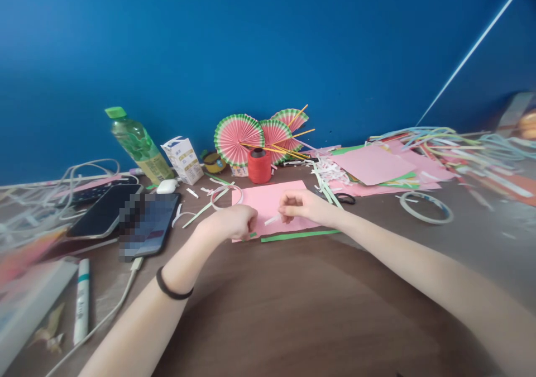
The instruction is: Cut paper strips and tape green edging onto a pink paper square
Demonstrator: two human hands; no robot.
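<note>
- Blue wall behind; brown table [293, 299] strewn with paper craft scraps.
- Pink sheet [268, 198] lies flat at the middle of the table, with a green strip [299, 235] along its near edge.
- Left hand [232, 222] rests on the sheet's near left corner, fingers curled into a loose fist; whether they grip anything is hidden. A black band [171, 290] circles that wrist.
- Right hand [301, 205] sits over the sheet's right half, thumb and forefinger pinched on one end of a small white strip [271, 220], the other fingers folded in. The strip points toward the left hand, just above the sheet.
- Behind the sheet: red spool [259, 166], and pink-and-green paper fans [239, 138] leaning on the wall.
- Left: green bottle [136, 142], carton [183, 159], two phones [103, 212], a white pen [82, 299].
- Right: scissors [345, 198] just beside the right hand, tape ring [426, 206], loose pink sheets and coloured strips [439, 139] farther back.
</note>
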